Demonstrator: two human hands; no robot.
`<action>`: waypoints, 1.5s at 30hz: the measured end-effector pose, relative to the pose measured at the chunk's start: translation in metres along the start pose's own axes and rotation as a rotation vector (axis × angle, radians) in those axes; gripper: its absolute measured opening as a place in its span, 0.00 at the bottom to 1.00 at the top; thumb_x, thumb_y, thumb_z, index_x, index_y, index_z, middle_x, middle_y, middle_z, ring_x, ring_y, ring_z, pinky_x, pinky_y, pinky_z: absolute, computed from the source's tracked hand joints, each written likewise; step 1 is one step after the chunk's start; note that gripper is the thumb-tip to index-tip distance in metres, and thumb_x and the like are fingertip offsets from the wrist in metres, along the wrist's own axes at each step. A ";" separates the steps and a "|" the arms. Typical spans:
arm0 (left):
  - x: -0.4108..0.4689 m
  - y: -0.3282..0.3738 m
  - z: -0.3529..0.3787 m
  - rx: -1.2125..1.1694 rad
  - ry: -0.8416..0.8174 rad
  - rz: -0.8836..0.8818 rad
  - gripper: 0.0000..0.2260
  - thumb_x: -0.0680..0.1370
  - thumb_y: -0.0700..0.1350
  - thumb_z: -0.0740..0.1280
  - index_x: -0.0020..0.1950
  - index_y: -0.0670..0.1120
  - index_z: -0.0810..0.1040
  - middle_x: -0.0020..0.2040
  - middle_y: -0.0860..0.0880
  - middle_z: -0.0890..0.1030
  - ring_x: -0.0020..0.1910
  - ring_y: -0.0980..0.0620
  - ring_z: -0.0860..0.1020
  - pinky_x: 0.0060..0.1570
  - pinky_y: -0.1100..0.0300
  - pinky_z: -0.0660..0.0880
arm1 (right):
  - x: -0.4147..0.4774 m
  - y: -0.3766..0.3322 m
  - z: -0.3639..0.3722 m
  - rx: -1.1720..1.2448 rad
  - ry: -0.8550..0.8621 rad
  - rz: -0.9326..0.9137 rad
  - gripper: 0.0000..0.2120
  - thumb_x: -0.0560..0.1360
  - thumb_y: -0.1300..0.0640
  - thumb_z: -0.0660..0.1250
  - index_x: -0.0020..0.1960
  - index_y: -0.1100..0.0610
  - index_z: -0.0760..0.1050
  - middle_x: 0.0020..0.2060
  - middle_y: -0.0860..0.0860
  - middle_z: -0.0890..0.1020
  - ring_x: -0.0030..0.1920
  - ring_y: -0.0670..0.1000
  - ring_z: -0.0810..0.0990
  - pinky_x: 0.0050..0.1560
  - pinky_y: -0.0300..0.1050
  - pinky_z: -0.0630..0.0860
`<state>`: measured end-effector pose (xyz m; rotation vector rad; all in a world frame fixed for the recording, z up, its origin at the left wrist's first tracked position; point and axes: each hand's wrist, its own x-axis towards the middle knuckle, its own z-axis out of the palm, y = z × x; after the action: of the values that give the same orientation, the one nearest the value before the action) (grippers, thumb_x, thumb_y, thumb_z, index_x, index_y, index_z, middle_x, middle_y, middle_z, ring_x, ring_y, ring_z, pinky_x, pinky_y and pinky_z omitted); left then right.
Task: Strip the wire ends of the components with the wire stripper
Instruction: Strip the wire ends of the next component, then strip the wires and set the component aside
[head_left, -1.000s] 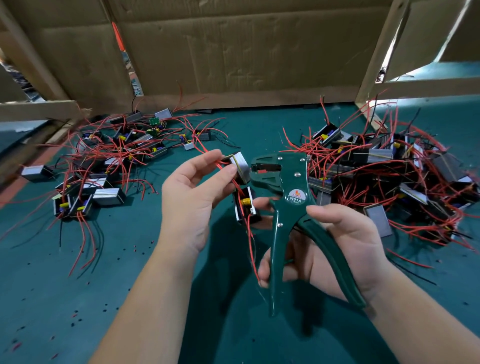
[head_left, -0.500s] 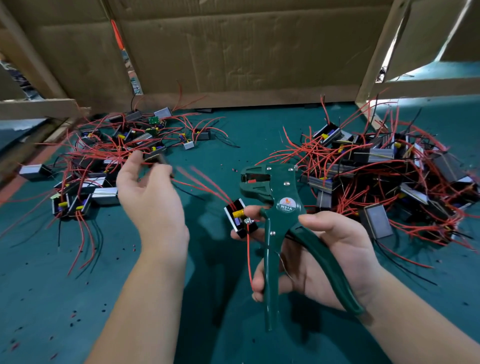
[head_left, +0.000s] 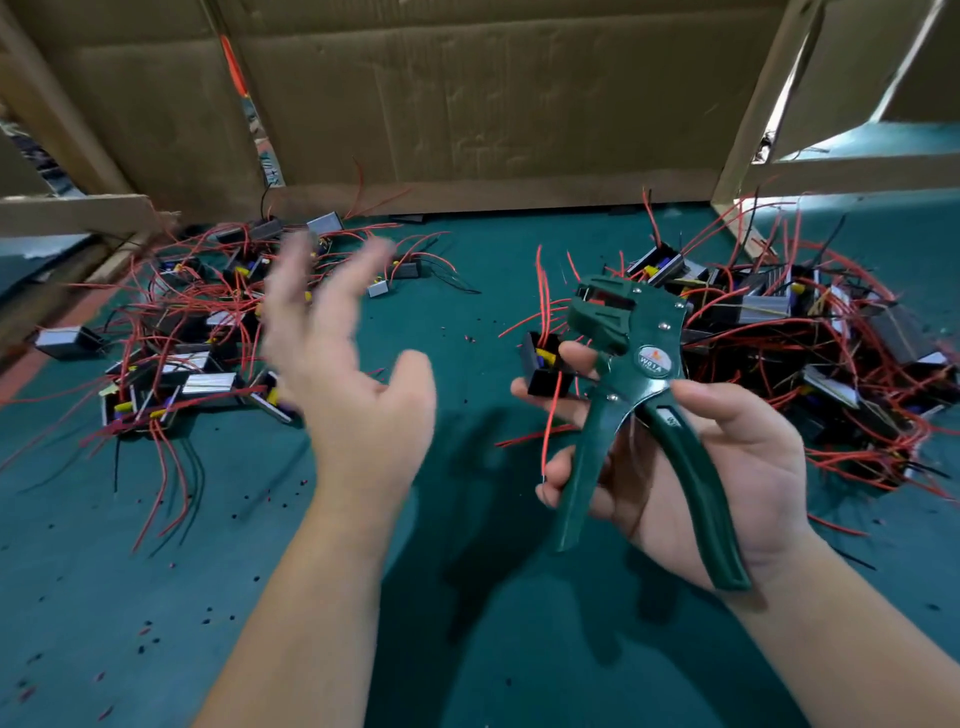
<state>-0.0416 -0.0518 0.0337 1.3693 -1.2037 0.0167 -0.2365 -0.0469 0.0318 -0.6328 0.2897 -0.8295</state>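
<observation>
Gripping the green wire stripper (head_left: 639, 358) and one black component (head_left: 543, 371) in the right hand (head_left: 727, 467); spreading the left hand (head_left: 353, 384) empty near the left pile (head_left: 182, 338), probably finished; leaving the right pile (head_left: 831, 353) apparently unstripped.

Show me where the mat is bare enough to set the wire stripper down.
Bare green mat runs between the left component pile and the right pile, up to the cardboard wall; also near, between the forearms. Both piles are crowded.

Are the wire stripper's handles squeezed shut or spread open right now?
Spread open: handles of the wire stripper diverge in the right hand.
</observation>
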 end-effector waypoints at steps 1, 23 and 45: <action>-0.001 0.002 0.000 -0.019 -0.164 0.094 0.27 0.65 0.35 0.63 0.61 0.54 0.77 0.72 0.49 0.66 0.71 0.60 0.61 0.73 0.56 0.55 | 0.000 -0.001 -0.001 -0.005 -0.003 0.005 0.35 0.62 0.51 0.69 0.68 0.61 0.71 0.56 0.65 0.79 0.38 0.62 0.82 0.45 0.57 0.80; -0.020 0.018 0.010 -0.656 -0.449 -0.172 0.13 0.71 0.43 0.75 0.52 0.51 0.76 0.45 0.49 0.85 0.46 0.51 0.84 0.35 0.59 0.80 | 0.004 0.005 -0.005 0.075 -0.177 0.154 0.27 0.71 0.50 0.64 0.65 0.64 0.72 0.51 0.61 0.79 0.42 0.62 0.81 0.48 0.57 0.77; -0.009 0.012 0.012 -0.717 -0.374 -0.476 0.06 0.74 0.45 0.68 0.38 0.53 0.80 0.28 0.56 0.75 0.27 0.56 0.76 0.27 0.66 0.68 | 0.003 0.015 0.001 -0.052 0.022 0.148 0.38 0.59 0.52 0.74 0.67 0.62 0.72 0.43 0.67 0.80 0.38 0.64 0.81 0.44 0.60 0.79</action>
<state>-0.0604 -0.0518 0.0334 0.9938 -1.0006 -0.9534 -0.2251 -0.0415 0.0230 -0.6429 0.3749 -0.6888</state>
